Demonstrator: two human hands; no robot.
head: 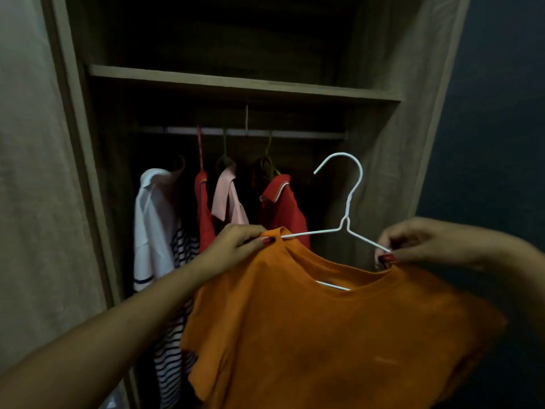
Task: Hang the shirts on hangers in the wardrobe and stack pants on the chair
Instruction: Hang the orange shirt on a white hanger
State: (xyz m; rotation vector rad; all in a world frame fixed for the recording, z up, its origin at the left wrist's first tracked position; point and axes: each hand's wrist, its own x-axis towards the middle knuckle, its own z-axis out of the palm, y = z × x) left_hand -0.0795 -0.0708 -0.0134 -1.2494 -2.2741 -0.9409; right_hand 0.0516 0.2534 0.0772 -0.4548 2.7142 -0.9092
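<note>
The left hand (236,243) pinches the neckline of an orange shirt (324,335) at one shoulder, and the right hand (413,246) pinches the other shoulder together with the arm of a white hanger (345,222) tucked partly inside the neck, hook upward. The shirt fills the lower middle and right of the frame, in front of the open wardrobe (88,143). Behind, in the centre, a white shirt (153,225), a striped top (171,364), a pink shirt (227,199) and a red polo (283,208) hang from the rail (295,133) under a shelf (236,81)
</note>
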